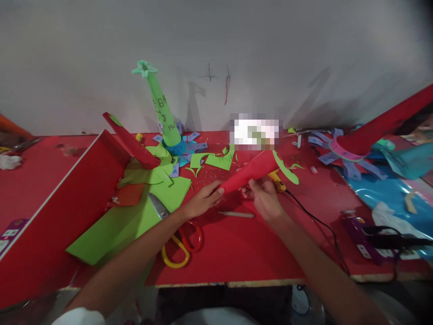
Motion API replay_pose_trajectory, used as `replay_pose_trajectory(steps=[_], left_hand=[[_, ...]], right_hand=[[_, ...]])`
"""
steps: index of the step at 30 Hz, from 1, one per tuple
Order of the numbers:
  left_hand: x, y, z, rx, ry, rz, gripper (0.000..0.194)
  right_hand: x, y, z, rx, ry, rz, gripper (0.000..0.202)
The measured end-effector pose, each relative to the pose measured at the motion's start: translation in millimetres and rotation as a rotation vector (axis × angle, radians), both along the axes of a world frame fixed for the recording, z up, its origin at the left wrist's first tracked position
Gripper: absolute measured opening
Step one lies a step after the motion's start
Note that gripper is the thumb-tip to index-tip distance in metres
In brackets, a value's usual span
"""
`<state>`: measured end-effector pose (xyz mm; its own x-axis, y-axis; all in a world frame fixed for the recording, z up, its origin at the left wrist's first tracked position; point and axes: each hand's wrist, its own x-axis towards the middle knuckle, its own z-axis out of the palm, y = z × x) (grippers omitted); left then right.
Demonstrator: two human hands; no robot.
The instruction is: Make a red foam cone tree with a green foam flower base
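In the head view my left hand is closed on the narrow lower end of a red cone, rolled from what looks like foam sheet or paper. My right hand grips its wider part from below, fingers partly hidden. A lime-green curved strip sticks out from the wide end. Just behind my right hand lies a yellow glue gun with a black cord. A pencil-like stick rests on the red table between my hands. Scissors with yellow and red handles lie partly under my left forearm.
Green sheets and green offcuts cover the left and back. A tall green cone with a star top stands near the wall. Another red cone leans left, beside a red board. At right are a pink-banded red cone and a purple box.
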<state>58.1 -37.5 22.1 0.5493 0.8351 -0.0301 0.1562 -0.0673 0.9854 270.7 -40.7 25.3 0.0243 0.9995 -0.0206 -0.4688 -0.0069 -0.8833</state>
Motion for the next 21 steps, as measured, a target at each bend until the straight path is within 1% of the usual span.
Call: replay_pose_trajectory(steps=[2,5,9,12,15,18,21], left_hand=[[-0.6,-0.2,1.2,0.024,0.035,-0.015,0.053],[-0.4,-1.0,2.7,0.107,0.066,-0.042,0.048],[1.2,-2.3,0.9,0.163,0.036,-0.039,0.06],[1.4,-2.5,-2.0,0.184,0.074,0.004,0.056],[0.2,-2.0,-3.3,0.211,0.161,0.054,0.053],[-1.0,-1.8,-3.2,0.242,0.216,0.04,0.048],[-1.4,-2.7,-3.5,0.234,0.173,0.011,0.044]], right_hand=[[0.6,0.4,-0.2,-0.012,0.002,-0.008,0.045],[1.1,2.1,-3.1,-0.045,0.021,-0.056,0.045],[1.6,4.2,-3.9,-0.067,0.064,-0.106,0.045],[2.5,5.4,-1.5,-0.061,0.109,-0.162,0.044],[4.9,7.4,0.3,-0.055,0.13,-0.211,0.044],[8.1,10.0,0.9,-0.053,0.145,-0.261,0.046],[11.5,12.2,1.6,-0.051,0.154,-0.312,0.048]])
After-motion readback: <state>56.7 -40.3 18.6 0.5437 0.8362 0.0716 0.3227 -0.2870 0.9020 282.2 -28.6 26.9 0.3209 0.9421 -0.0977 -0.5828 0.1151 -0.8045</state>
